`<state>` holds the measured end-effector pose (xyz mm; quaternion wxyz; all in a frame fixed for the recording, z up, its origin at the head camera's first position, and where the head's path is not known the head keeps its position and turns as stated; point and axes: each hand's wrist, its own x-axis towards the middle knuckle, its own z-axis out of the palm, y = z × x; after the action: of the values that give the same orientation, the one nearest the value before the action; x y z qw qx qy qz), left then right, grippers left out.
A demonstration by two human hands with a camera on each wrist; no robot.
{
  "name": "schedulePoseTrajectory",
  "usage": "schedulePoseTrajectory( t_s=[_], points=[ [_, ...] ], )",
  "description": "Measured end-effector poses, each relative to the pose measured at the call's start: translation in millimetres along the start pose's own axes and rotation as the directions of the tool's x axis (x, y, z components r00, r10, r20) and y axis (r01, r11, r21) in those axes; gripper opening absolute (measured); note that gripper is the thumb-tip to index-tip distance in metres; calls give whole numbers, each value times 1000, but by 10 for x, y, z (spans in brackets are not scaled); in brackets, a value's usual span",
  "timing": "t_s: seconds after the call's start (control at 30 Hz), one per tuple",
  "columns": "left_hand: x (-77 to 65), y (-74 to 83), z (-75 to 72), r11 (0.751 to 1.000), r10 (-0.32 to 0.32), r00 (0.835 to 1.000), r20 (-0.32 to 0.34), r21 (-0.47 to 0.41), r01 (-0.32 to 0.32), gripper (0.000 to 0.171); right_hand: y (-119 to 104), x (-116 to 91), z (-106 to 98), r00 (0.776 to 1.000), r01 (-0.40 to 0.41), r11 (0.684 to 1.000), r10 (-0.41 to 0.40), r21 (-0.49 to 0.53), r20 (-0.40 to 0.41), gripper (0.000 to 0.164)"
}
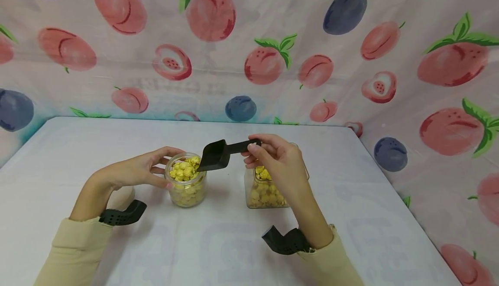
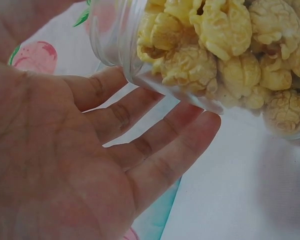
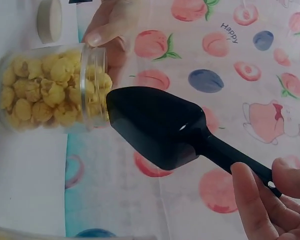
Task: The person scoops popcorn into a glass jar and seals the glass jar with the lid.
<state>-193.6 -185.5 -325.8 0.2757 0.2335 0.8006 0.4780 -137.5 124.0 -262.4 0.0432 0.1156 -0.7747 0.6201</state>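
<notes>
A round clear jar (image 1: 189, 196), full of yellow popcorn (image 2: 225, 30), stands upright on the table. My left hand (image 1: 136, 170) holds it near the rim, thumb at the front and fingers behind. In the left wrist view those fingers (image 2: 160, 165) lie against the glass. My right hand (image 1: 278, 158) pinches the handle end of a black scoop (image 1: 215, 156) between thumb and fingers. The scoop's lip is tilted down at the jar's mouth, over the popcorn; no popcorn shows in the scoop. Below the right hand sits a squarish clear container (image 1: 267, 194) of popcorn, partly hidden.
A pale round lid (image 1: 121, 197) is on the table beside the left wrist, partly covered by it. The white table (image 1: 218, 247) meets a fruit-printed cloth (image 1: 218, 78) at the back and right. Black wrist mounts (image 1: 286, 240) sit on both arms.
</notes>
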Motion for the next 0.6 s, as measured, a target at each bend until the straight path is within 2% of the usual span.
schedulePoseTrajectory(
  t_s=[0.23,0.43,0.6],
  points=[
    [14,-10,1,1000,-2,1000,0,-2,2,73,4,-19,138,998,62,995,-61,73,-16,24],
    [17,-17,4,1000,12,1000,-2,15,-12,74,75,-35,303,998,62,998,-62,28,5,23],
    [9,-19,-1,1000,8,1000,3,5,-8,74,45,-49,271,995,94,995,-94,-24,-28,23]
  ],
)
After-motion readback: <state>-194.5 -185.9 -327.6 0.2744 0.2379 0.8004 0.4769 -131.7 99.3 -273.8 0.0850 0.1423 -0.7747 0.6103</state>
